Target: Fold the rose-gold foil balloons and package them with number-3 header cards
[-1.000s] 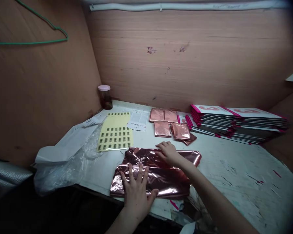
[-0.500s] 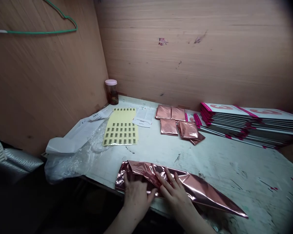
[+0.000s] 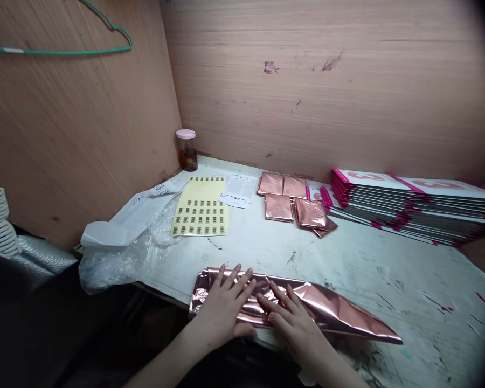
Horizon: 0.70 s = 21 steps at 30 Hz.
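A long rose-gold foil balloon, folded into a flat strip, lies along the table's front edge and narrows to a point at the right. My left hand rests flat on its left part, fingers spread and pointing away from me. Beside it my right hand presses on the middle of the foil with fingers stretched out. Neither hand grips the foil. Folded foil squares of the same colour lie farther back, some overlapping.
A yellow barcode sticker sheet and a white card lie left of centre. Stacked pink-and-white printed packs stand back right. Clear plastic and white paper cover the left edge. A pink-lidded jar stands in the corner.
My left hand has moved up and forward onto the foil and spread its fingers flat. The foil's left fold lies flatter, and its right tip sits slightly higher in view.
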Tool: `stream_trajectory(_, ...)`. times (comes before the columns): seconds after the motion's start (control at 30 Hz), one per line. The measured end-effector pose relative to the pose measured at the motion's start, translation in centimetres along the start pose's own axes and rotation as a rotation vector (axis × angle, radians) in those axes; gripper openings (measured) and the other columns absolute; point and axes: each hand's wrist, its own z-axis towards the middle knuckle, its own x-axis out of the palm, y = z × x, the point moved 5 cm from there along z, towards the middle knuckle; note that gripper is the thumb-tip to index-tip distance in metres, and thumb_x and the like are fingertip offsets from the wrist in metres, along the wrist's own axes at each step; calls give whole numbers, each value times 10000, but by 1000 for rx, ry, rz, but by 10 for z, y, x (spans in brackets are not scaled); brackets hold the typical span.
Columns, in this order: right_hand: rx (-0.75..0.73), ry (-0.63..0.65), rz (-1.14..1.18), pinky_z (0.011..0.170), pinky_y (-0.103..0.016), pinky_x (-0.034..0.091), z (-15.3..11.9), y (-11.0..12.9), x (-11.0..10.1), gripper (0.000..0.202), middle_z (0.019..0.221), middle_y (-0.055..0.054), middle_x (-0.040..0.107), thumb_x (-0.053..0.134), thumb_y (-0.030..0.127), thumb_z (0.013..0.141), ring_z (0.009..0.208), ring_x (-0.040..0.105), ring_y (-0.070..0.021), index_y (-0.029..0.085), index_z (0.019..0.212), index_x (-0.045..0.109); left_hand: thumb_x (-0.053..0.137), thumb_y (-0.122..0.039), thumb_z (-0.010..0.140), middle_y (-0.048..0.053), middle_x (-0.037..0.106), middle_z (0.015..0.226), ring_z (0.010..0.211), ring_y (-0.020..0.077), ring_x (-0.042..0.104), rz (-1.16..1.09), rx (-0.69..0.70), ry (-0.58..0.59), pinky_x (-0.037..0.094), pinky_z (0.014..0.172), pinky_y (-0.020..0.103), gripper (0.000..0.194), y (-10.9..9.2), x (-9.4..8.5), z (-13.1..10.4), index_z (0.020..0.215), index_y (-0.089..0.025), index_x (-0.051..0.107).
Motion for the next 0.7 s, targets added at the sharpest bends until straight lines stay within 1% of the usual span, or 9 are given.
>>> stream_trajectory(0.1,127,-22,42,1053,-501,473,3,-4,-4,328,1457,-142,496,424,206,993,1393,406,-268,138,1285,559,525,-607,896,29,368,1567,1434,335,319,68,35,28,244,1163,563,687,9,14,-11,1474,-270,372)
stream_trajectory(0.17,188,-19,1,1060,-563,440,9,-4,0,477,1532,-141,386,464,350,990,1417,354,-316,154,1424,452,495,-519,950,16,357,1572,1433,329,321,89,29,16,245,1162,559,589,12,14,-18,1477,-288,368)
stream_trajectory(0.23,186,36,-42,1062,-657,375,13,-2,9,653,1586,-98,279,483,466,965,1453,246,-378,217,1534,280,513,-476,954,18,326,1587,1434,351,310,90,18,21,263,1139,587,593,13,10,-22,1496,-327,326)
stream_trajectory(0.3,193,90,-65,1065,-681,345,6,-4,14,711,1608,-50,218,474,499,959,1470,165,-398,281,1563,169,558,-439,937,27,290,1600,1441,384,277,85,6,33,280,1109,622,636,15,5,-24,1507,-374,282)
stream_trajectory(0.37,248,116,-75,1081,-645,348,-17,-14,12,706,1615,-18,193,464,496,962,1482,124,-384,316,1564,142,574,-402,933,33,265,1608,1453,400,236,78,-7,39,282,1098,634,660,17,3,-26,1510,-401,255)
stream_trajectory(0.47,390,141,-84,1109,-593,346,-77,-44,4,687,1618,3,185,431,483,974,1491,123,-343,329,1565,115,554,-373,945,35,252,1613,1460,398,211,73,-14,33,273,1104,627,651,20,4,-27,1513,-407,238)
stream_trajectory(0.6,607,123,-182,1068,-637,366,-155,-94,-15,635,1619,-13,185,326,466,998,1481,153,-359,329,1567,79,532,-392,955,51,287,1600,1445,409,246,87,-4,17,285,1092,632,625,20,11,-29,1511,-413,248)
stream_trajectory(0.67,667,42,-274,1059,-700,319,-161,-108,-30,622,1621,-28,181,316,470,997,1481,116,-392,324,1566,110,559,-393,942,60,307,1592,1443,412,254,89,3,5,292,1087,636,633,19,12,-29,1504,-418,268)
stream_trajectory(0.7,662,0,-297,1067,-721,283,-151,-109,-38,610,1622,-32,176,322,467,997,1481,100,-400,324,1563,145,596,-386,924,66,316,1587,1440,420,260,90,6,2,298,1082,642,653,19,12,-28,1497,-423,286)
